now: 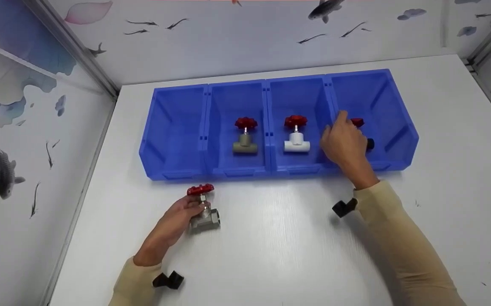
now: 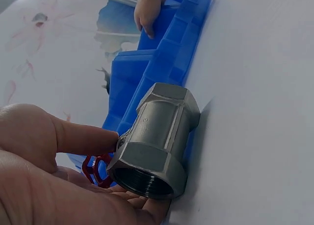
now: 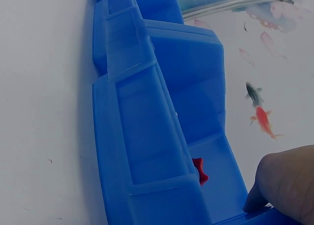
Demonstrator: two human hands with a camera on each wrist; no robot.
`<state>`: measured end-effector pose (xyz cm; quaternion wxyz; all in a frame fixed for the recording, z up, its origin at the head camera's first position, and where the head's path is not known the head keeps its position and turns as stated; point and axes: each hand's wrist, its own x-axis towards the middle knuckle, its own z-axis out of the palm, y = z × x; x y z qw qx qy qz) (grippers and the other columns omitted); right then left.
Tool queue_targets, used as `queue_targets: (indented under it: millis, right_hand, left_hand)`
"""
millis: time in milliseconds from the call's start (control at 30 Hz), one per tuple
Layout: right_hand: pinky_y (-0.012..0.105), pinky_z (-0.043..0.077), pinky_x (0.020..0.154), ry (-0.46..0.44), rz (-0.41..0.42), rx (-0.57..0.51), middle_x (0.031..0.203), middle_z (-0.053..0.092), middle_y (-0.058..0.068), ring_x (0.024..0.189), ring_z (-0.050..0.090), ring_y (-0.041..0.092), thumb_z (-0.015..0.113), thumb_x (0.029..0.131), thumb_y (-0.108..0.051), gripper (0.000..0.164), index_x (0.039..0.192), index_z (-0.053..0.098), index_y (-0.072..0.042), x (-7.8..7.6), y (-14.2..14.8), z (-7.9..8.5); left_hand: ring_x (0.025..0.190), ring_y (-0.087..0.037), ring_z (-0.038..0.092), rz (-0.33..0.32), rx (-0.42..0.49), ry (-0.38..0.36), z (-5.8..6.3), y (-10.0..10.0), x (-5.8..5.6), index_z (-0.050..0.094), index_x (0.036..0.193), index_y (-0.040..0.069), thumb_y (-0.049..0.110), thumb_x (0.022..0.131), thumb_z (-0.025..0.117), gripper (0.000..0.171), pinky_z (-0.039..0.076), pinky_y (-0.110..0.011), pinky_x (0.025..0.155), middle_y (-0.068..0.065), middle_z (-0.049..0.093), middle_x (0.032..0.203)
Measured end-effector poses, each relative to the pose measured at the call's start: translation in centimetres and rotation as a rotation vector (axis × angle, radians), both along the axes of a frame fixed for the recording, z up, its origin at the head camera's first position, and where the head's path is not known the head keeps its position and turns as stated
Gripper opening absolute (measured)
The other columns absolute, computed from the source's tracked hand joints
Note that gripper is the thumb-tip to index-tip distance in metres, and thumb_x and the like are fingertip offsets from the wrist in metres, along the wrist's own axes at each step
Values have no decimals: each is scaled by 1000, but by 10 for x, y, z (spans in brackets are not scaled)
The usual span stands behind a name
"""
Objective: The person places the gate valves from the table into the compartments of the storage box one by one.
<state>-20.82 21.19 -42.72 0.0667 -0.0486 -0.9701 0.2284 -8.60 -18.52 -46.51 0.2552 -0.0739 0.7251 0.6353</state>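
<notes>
In the head view my left hand (image 1: 176, 219) pinches a grey metal valve (image 1: 205, 219) with a red handwheel by its neck, close over the table in front of the bins. The left wrist view shows its hexagonal, threaded end (image 2: 147, 178) beside the thumb. My right hand (image 1: 345, 142) is at the divider of the rightmost bin (image 1: 392, 110), over a valve whose red handle (image 1: 357, 122) and black end (image 1: 370, 144) show past it. The rest of that valve is hidden; I cannot tell whether the fingers hold it.
Four joined blue bins run along the back of the white table (image 1: 271, 255). An olive valve (image 1: 245, 146) stands in the second bin and a white valve (image 1: 297, 144) in the third, both with red handwheels. Printed panels (image 1: 228, 42) border the table behind and at left.
</notes>
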Motion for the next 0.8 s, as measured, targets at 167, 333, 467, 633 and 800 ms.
queue_targets:
  millis: [167,333,467,633,800]
  right_hand:
    - [61,49,66,-14,0,5,94,61,30,80,63,49,44,101,-23,46,132,37,10,0,0,1]
    - [61,49,63,-4,3,9,90,60,29,77,63,50,44,101,-22,43,128,39,10,1,-1,1]
    - [61,49,62,6,6,11,89,60,29,76,63,50,45,100,-22,43,128,40,11,1,-1,0]
    - [60,49,65,-17,1,0,94,61,30,79,63,49,44,101,-23,46,132,38,10,1,-1,2]
    - [62,49,69,-28,-7,-5,100,61,32,84,63,51,44,101,-23,48,134,37,10,0,-1,3]
  left_hand:
    - [113,-20,51,2,13,15,-2,0,-1,36,142,-12,7,102,45,45,41,-27,94,-24,53,134]
    - [105,-15,50,-8,34,3,0,-1,0,36,139,-14,6,102,45,43,42,-23,89,-18,55,126]
    - [100,-12,53,-9,55,-10,0,-3,0,36,137,-14,6,102,44,41,44,-22,85,-14,58,120]
    - [94,-12,57,-7,83,-20,-2,-4,0,37,133,-13,8,102,45,39,47,-23,81,-9,61,110]
    - [93,-11,59,-5,153,-54,0,-5,2,33,136,-14,8,102,44,41,50,-23,80,-10,59,110]
